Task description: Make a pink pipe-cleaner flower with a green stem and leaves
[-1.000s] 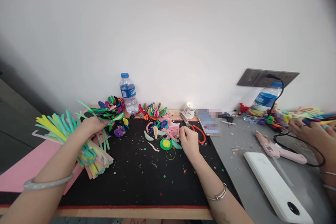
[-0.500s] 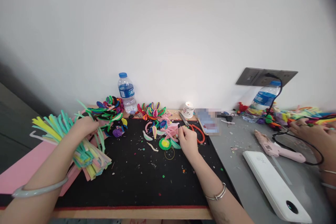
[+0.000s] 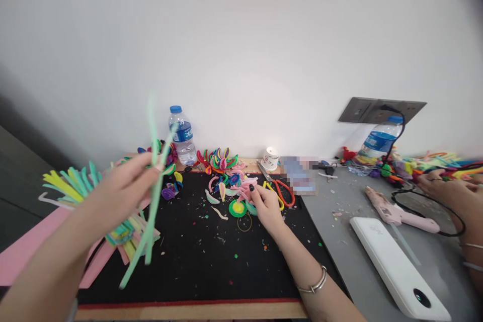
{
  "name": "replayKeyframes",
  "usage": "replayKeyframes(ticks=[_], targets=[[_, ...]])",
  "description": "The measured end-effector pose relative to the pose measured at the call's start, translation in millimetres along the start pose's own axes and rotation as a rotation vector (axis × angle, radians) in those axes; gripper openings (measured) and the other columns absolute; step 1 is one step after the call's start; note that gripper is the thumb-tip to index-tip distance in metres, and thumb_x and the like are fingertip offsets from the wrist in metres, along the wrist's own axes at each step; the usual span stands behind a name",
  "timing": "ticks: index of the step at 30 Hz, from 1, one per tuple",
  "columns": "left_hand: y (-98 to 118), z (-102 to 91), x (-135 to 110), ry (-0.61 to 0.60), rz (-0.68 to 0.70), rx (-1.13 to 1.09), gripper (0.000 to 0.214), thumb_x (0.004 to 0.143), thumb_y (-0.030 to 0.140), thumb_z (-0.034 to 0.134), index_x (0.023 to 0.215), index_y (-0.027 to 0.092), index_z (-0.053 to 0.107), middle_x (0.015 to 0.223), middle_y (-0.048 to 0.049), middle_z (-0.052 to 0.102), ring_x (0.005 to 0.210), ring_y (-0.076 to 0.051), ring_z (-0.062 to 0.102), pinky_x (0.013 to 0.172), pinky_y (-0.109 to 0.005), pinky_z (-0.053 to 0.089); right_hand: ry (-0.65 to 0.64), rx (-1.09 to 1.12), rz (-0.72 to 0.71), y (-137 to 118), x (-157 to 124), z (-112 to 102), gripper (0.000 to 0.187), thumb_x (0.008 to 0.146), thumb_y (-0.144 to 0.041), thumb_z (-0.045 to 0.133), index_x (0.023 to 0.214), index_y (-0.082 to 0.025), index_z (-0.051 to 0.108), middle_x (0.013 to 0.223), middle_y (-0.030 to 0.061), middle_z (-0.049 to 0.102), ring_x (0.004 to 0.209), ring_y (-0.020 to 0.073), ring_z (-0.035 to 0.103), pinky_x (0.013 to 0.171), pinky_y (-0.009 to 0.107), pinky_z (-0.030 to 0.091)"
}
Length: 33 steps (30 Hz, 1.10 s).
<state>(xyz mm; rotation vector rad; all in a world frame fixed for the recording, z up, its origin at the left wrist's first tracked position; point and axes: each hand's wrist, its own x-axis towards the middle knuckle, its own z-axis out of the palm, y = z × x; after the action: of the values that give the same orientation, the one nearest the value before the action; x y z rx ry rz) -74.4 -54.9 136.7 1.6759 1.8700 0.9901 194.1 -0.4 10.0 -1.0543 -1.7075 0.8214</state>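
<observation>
My left hand (image 3: 138, 181) is closed around two light green pipe cleaners (image 3: 152, 211), held roughly upright above the black mat (image 3: 196, 266); they are blurred by motion. Below and behind it lies a bundle of pastel pipe cleaners (image 3: 124, 229), partly hidden by my arm. My right hand (image 3: 267, 206) has its fingers pinched at a pink pipe-cleaner piece (image 3: 245, 189) among small looped petals. Just beside it are a green disc with a yellow centre (image 3: 238, 208) and scissors (image 3: 289, 193) with orange and yellow handles.
Finished-looking colourful flowers (image 3: 219, 159), a water bottle (image 3: 182, 136) and a paper cup (image 3: 270, 159) stand along the wall. To the right are a phone (image 3: 300, 176), a pink glue gun (image 3: 400, 214), a white power bank (image 3: 396, 266) and another person's hands (image 3: 449, 196).
My left hand has lifted from the bundle and moved right, taking two light green pipe cleaners out. My right hand has stayed near the pink pieces, shifting only slightly.
</observation>
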Motion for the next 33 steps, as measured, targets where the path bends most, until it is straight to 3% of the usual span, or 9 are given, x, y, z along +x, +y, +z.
replayKeyframes(ticks=[3, 5, 7, 10, 12, 16, 23, 28, 33], targets=[[13.9, 39.7, -11.8, -0.451, 0.113, -0.150, 0.019, 0.081, 0.038, 0.046, 0.074, 0.020, 0.047, 0.050, 0.0076, 0.034, 0.042, -0.008, 0.032, 0.039, -0.017, 0.026, -0.211, 0.418, 0.132, -3.2, -1.6, 6.1, 0.043, 0.086, -0.050, 0.038, 0.069, -0.015, 0.055, 0.047, -0.0046, 0.038, 0.043, 0.0069, 0.031, 0.043, 0.021, 0.021], [17.0, 66.2, -13.1, -0.663, 0.152, -0.226, 0.016, 0.082, 0.035, 0.045, 0.081, 0.020, 0.050, 0.051, 0.0076, 0.036, 0.042, -0.008, 0.033, 0.039, -0.018, 0.026, -0.269, 0.667, 0.232, -4.0, -1.7, 9.3, 0.043, 0.084, -0.054, 0.041, 0.070, -0.016, 0.054, 0.047, -0.0046, 0.041, 0.039, 0.0057, 0.029, 0.040, 0.020, 0.019], [15.9, 89.7, -10.4, -0.797, 0.149, -0.277, 0.019, 0.083, 0.036, 0.044, 0.080, 0.019, 0.051, 0.050, 0.0074, 0.037, 0.041, -0.008, 0.032, 0.039, -0.019, 0.025, -0.223, 0.826, 0.307, -3.5, -0.6, 10.1, 0.037, 0.082, -0.051, 0.048, 0.067, -0.017, 0.049, 0.046, -0.0058, 0.041, 0.036, 0.0042, 0.025, 0.038, 0.019, 0.017], [9.3, 116.4, -2.1, -0.930, 0.105, -0.334, 0.022, 0.086, 0.038, 0.038, 0.082, 0.019, 0.049, 0.049, 0.0079, 0.034, 0.042, -0.009, 0.031, 0.040, -0.020, 0.024, -0.102, 0.892, 0.346, -0.8, 2.6, 7.7, 0.031, 0.080, -0.041, 0.057, 0.064, -0.017, 0.044, 0.045, -0.0082, 0.037, 0.036, 0.0031, 0.022, 0.037, 0.018, 0.016], [4.0, 129.2, 3.8, -0.926, 0.107, -0.357, 0.025, 0.087, 0.040, 0.036, 0.083, 0.019, 0.049, 0.050, 0.0077, 0.032, 0.043, -0.010, 0.030, 0.041, -0.021, 0.023, -0.048, 0.881, 0.350, 1.8, 4.7, 5.6, 0.031, 0.080, -0.039, 0.058, 0.064, -0.017, 0.044, 0.046, -0.0081, 0.038, 0.036, 0.0027, 0.024, 0.037, 0.017, 0.017], [-6.2, 147.9, 10.4, -0.814, 0.206, -0.353, 0.035, 0.086, 0.046, 0.036, 0.067, 0.018, 0.044, 0.059, 0.0046, 0.034, 0.053, -0.011, 0.032, 0.050, -0.023, 0.026, 0.008, 0.846, 0.367, 6.3, 6.9, 4.5, 0.031, 0.081, -0.039, 0.057, 0.064, -0.016, 0.045, 0.048, -0.0064, 0.045, 0.035, 0.0026, 0.029, 0.035, 0.017, 0.018], [-15.8, 157.6, 2.9, -0.817, 0.248, -0.307, 0.040, 0.087, 0.047, 0.033, 0.059, 0.018, 0.032, 0.060, 0.0049, 0.027, 0.057, -0.011, 0.028, 0.054, -0.024, 0.025, -0.065, 0.871, 0.436, 4.0, 6.0, 2.3, 0.031, 0.080, -0.039, 0.058, 0.064, -0.016, 0.046, 0.045, -0.0072, 0.043, 0.033, 0.0020, 0.028, 0.034, 0.017, 0.018], [-20.9, 158.4, -3.7, -0.896, 0.097, -0.420, 0.038, 0.085, 0.050, 0.036, 0.063, 0.019, 0.039, 0.043, 0.0082, 0.030, 0.038, -0.008, 0.029, 0.041, -0.022, 0.022, -0.161, 0.907, 0.464, -1.3, 3.9, 0.9, 0.029, 0.078, -0.039, 0.061, 0.068, -0.015, 0.049, 0.043, -0.0085, 0.041, 0.033, 0.0019, 0.025, 0.034, 0.016, 0.015], [-25.8, 165.7, 2.0, -0.584, -0.005, -0.730, 0.031, 0.084, 0.048, 0.041, 0.081, 0.018, 0.048, 0.050, 0.0069, 0.045, 0.033, -0.005, 0.027, 0.035, -0.019, 0.018, -0.417, 0.885, 0.519, -10.8, -0.8, 1.8, 0.031, 0.077, -0.042, 0.061, 0.068, -0.014, 0.053, 0.040, -0.0089, 0.040, 0.032, 0.0021, 0.025, 0.034, 0.017, 0.018]])
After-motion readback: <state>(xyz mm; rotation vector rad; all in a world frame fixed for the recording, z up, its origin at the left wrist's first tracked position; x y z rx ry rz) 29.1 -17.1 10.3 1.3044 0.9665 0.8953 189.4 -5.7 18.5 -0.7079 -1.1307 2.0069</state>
